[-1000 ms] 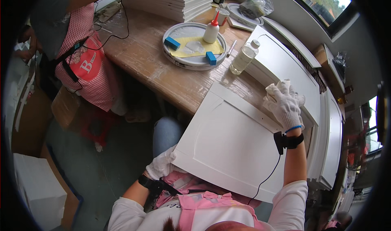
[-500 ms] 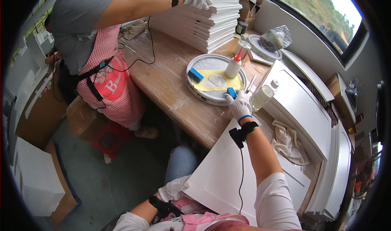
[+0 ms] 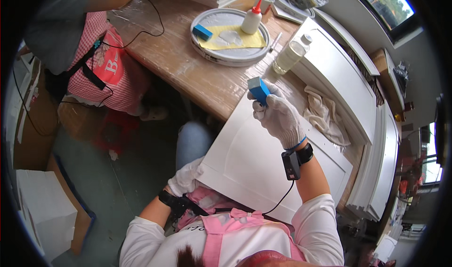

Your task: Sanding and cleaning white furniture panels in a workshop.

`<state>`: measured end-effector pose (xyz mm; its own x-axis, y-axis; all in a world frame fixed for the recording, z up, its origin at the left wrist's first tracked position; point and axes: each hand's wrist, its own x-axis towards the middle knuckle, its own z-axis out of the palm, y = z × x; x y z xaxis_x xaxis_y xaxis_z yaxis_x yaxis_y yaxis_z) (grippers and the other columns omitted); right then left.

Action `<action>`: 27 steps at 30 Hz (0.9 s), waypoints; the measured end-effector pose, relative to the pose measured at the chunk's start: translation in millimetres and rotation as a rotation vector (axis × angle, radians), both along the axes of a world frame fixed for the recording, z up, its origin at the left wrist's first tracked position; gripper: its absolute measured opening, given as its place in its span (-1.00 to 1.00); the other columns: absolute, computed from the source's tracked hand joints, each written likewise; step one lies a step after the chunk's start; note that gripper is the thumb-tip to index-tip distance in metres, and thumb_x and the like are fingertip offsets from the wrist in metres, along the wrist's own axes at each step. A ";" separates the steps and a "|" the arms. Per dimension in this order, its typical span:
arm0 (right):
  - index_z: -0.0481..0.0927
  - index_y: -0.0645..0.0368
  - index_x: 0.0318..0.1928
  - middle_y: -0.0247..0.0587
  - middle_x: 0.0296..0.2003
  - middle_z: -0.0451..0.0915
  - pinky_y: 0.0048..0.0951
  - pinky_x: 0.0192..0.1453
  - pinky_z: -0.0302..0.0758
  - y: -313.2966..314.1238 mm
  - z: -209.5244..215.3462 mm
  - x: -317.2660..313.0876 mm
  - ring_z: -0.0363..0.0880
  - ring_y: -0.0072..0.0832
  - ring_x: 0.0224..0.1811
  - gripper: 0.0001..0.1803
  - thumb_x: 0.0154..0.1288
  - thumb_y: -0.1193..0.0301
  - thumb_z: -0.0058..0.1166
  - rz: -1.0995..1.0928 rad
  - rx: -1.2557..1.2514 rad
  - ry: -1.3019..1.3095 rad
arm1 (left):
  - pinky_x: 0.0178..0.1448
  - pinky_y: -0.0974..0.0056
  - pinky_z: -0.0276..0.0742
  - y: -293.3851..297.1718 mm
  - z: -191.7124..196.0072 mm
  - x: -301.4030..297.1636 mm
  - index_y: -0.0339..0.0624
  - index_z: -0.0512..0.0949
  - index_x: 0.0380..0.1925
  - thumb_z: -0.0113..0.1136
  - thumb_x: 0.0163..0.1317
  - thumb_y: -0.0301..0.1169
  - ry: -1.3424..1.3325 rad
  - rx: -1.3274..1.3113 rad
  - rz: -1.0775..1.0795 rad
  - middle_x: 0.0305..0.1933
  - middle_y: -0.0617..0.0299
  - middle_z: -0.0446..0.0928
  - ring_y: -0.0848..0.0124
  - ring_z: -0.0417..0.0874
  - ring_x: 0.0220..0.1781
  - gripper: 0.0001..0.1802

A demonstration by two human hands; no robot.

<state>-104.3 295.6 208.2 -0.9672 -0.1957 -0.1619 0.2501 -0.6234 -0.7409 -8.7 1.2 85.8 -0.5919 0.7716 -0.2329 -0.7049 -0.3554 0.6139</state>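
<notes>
My right hand (image 3: 281,121), in a white knit glove, holds a small blue block (image 3: 260,91) with a grey end face up above the white panel. My left hand (image 3: 186,177), gloved too, grips the near left corner of the white panel (image 3: 245,158), which leans over my lap against the table. On the table, a round grey lid (image 3: 212,56) bears a yellow sheet (image 3: 256,41) with a pale wet patch on it. A second blue block (image 3: 202,32) and a white squeeze bottle (image 3: 252,22) with a red tip stand on that sheet.
A clear bottle of pale liquid (image 3: 289,57) stands right of the lid beside a thin white stick (image 3: 276,41). A crumpled cloth (image 3: 325,116) and stacked white panels (image 3: 343,78) lie to the right. At the left stands a person in a checked apron (image 3: 87,85).
My right hand has come back from the lid with the blue block lifted off the yellow sheet. My left hand stays on the panel's corner. The view has tilted down.
</notes>
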 end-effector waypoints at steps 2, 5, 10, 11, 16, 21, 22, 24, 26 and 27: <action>0.33 0.22 0.24 -0.05 -0.04 0.49 -0.47 -0.17 0.45 5.4 -8.5 13.7 0.47 -0.47 -0.23 -0.39 0.23 0.32 0.22 0.052 -0.109 0.047 | 0.27 0.23 0.50 -0.3 -9.6 -2.1 -0.32 0.11 0.42 0.21 0.28 0.05 -0.026 -0.002 0.015 0.31 0.05 0.41 0.28 0.50 0.28 -0.08; 0.34 0.19 0.24 -0.05 -0.03 0.49 -0.42 -0.17 0.45 8.1 -19.9 39.7 0.47 -0.45 -0.22 -0.35 0.19 0.27 0.27 0.037 -0.139 0.031 | 0.23 0.25 0.54 -1.7 -13.5 1.4 -0.33 0.09 0.43 0.19 0.29 0.06 -0.076 0.002 0.006 0.31 0.04 0.40 0.27 0.52 0.27 -0.08; 0.35 0.20 0.25 -0.06 -0.04 0.48 -0.45 -0.23 0.43 14.3 -35.6 68.5 0.44 -0.44 -0.23 -0.37 0.26 0.20 0.23 0.007 -0.101 -0.014 | 0.18 0.24 0.59 0.6 -32.7 14.5 -0.34 0.07 0.43 0.17 0.30 0.07 -0.057 0.012 0.054 0.31 0.03 0.40 0.26 0.53 0.26 -0.07; 0.35 0.21 0.26 -0.05 0.01 0.47 -0.50 -0.28 0.42 13.0 -38.0 75.6 0.42 -0.43 -0.23 -0.35 0.28 0.16 0.23 0.019 -0.054 -0.019 | 0.20 0.22 0.59 2.2 -29.8 15.9 -0.36 0.10 0.41 0.22 0.28 0.02 -0.095 0.023 0.078 0.30 0.02 0.41 0.25 0.55 0.25 -0.09; 0.32 0.32 0.30 -0.08 -0.04 0.53 -0.45 -0.03 0.52 -2.5 -28.6 101.2 0.51 -0.44 -0.12 -0.43 0.37 0.36 0.13 -0.043 0.410 -0.131 | 0.23 0.26 0.53 0.2 -37.8 13.4 -0.36 0.07 0.43 0.13 0.32 0.10 -0.063 0.035 0.062 0.32 0.04 0.38 0.30 0.50 0.28 -0.07; 0.31 0.30 0.27 -0.07 0.09 0.48 -0.42 0.17 0.50 -31.9 -41.3 121.8 0.49 -0.43 0.12 -0.42 0.27 0.58 0.21 -0.044 0.860 0.044 | 0.23 0.27 0.53 3.2 -28.7 8.0 -0.38 0.06 0.43 0.15 0.29 0.13 0.029 0.021 0.090 0.31 0.04 0.39 0.33 0.50 0.27 -0.02; 0.35 0.29 0.22 -0.06 0.14 0.45 -0.41 0.20 0.48 -34.9 -43.3 123.9 0.48 -0.39 0.17 -0.43 0.20 0.64 0.24 -0.022 0.856 0.034 | 0.24 0.29 0.52 1.4 -29.4 7.2 -0.40 0.07 0.42 0.16 0.29 0.13 -0.005 0.024 0.077 0.31 0.04 0.40 0.34 0.50 0.28 -0.02; 0.37 0.29 0.20 -0.04 0.13 0.47 -0.40 0.18 0.49 -37.9 -55.0 129.8 0.50 -0.36 0.16 -0.43 0.18 0.65 0.25 -0.047 0.967 0.217 | 0.24 0.28 0.52 0.4 -37.9 10.6 -0.40 0.08 0.42 0.16 0.29 0.13 -0.013 0.039 0.090 0.31 0.04 0.40 0.34 0.50 0.28 -0.03; 0.40 0.28 0.15 -0.01 0.07 0.55 -0.37 0.10 0.52 -43.3 -58.8 136.8 0.58 -0.27 0.09 -0.46 0.15 0.64 0.29 -0.100 1.136 0.457 | 0.23 0.27 0.53 1.7 -39.4 11.1 -0.39 0.08 0.42 0.15 0.30 0.12 -0.024 0.058 0.096 0.31 0.04 0.40 0.33 0.50 0.28 -0.04; 0.40 0.28 0.15 -0.01 0.07 0.55 -0.37 0.10 0.52 -48.0 -59.0 138.3 0.58 -0.27 0.09 -0.46 0.15 0.64 0.29 -0.095 1.137 0.451 | 0.23 0.26 0.54 1.7 -38.3 8.3 -0.39 0.08 0.42 0.14 0.31 0.11 -0.020 0.069 0.091 0.31 0.04 0.40 0.33 0.50 0.27 -0.05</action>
